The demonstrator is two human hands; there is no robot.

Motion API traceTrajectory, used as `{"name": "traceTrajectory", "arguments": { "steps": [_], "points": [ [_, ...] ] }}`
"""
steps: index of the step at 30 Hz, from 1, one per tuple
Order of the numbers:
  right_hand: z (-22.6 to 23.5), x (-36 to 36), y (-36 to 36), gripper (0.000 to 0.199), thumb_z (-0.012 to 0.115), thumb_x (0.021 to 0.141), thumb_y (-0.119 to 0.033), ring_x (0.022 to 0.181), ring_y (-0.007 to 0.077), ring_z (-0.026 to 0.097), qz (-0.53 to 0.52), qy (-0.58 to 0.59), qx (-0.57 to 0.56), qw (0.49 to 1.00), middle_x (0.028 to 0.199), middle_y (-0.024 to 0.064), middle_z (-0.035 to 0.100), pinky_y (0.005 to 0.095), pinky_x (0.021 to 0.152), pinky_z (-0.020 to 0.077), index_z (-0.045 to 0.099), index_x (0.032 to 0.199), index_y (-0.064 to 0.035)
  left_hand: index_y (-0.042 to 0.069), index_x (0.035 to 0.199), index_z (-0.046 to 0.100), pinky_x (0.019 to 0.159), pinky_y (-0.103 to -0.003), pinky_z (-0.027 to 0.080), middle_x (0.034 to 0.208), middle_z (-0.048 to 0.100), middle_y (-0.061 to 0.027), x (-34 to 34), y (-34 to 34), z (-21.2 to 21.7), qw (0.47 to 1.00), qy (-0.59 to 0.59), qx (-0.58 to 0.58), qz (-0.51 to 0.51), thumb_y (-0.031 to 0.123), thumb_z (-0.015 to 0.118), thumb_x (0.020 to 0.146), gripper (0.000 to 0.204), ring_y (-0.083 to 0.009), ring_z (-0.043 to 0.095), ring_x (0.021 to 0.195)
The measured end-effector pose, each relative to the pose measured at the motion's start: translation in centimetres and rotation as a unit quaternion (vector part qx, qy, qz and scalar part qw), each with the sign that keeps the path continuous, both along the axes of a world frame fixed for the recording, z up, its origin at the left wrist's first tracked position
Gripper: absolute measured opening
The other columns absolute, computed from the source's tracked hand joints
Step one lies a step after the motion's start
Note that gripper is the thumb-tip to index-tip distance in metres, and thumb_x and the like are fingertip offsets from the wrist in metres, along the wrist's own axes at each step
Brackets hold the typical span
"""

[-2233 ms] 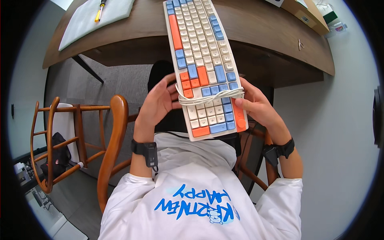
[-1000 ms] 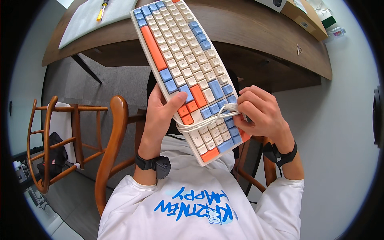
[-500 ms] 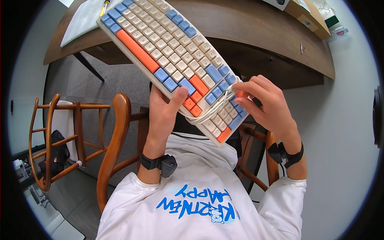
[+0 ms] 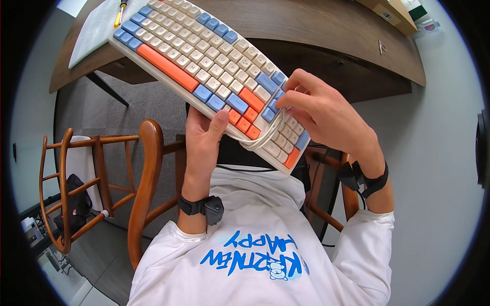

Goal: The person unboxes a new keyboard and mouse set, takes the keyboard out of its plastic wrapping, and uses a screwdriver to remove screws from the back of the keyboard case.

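Observation:
A keyboard (image 4: 199, 64) with cream, blue and orange keys hangs tilted in front of me, its far left end over the table. My left hand (image 4: 204, 135) is closed on its near edge, the thumb over the keys beside the orange arrow keys. A white cable (image 4: 263, 140) is wound across the keyboard near its right end. At the far side of those turns, my right hand (image 4: 326, 109) is closed with its thumb and index finger pinching the cable. Its palm and other fingers cover part of the number keys.
Beyond the keyboard stretches a dark wooden table (image 4: 316, 28). A white foam sheet (image 4: 92, 38) and a yellow-handled screwdriver (image 4: 119, 18) lie at its left. A cardboard box (image 4: 390, 15) and a small metal object (image 4: 382, 47) are at the right. Wooden chairs (image 4: 148, 178) stand at left.
My right hand has moved left and slightly up over the keyboard with the cable. The keyboard has shifted a little left, and my left hand still grips it.

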State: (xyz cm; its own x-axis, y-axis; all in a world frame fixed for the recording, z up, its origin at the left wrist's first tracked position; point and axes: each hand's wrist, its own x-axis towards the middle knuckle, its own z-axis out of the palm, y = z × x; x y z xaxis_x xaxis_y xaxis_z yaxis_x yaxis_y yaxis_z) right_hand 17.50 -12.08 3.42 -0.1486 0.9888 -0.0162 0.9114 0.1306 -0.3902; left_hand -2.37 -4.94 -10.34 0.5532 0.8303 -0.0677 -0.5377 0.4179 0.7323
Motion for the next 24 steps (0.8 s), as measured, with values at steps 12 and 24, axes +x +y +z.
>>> {"name": "traceTrajectory", "arguments": {
  "steps": [12, 24],
  "points": [
    [1.3, 0.7, 4.1, 0.019, 0.076, 0.08, -0.008, 0.093, 0.0218, 0.062, 0.119, -0.06, -0.126, 0.983, 0.097, 0.0026, 0.061, 0.034, 0.072, 0.0543, 0.059, 0.089, -0.0094, -0.002, 0.142, 0.038, 0.107, -0.033, 0.042, 0.134, 0.056, -0.0121, -0.7, 1.0, -1.2, 0.998, -0.057, -0.017, -0.027, 0.012, 0.066, 0.096, 0.056, -0.0177, 0.055, 0.123],
    [1.3, -0.6, 7.2, 0.022, 0.076, 0.076, -0.007, 0.092, 0.0213, 0.056, 0.223, -0.1, -0.186, 0.952, 0.086, 0.0017, 0.057, 0.0346, 0.07, 0.0534, 0.055, 0.08, -0.0076, -0.003, 0.14, 0.038, 0.106, -0.035, 0.044, 0.132, 0.055, -0.0134, -1.2, 1.1, -1.3, 0.997, -0.064, -0.041, -0.025, 0.009, 0.066, 0.094, 0.055, -0.0181, 0.056, 0.122]
  ]
}}
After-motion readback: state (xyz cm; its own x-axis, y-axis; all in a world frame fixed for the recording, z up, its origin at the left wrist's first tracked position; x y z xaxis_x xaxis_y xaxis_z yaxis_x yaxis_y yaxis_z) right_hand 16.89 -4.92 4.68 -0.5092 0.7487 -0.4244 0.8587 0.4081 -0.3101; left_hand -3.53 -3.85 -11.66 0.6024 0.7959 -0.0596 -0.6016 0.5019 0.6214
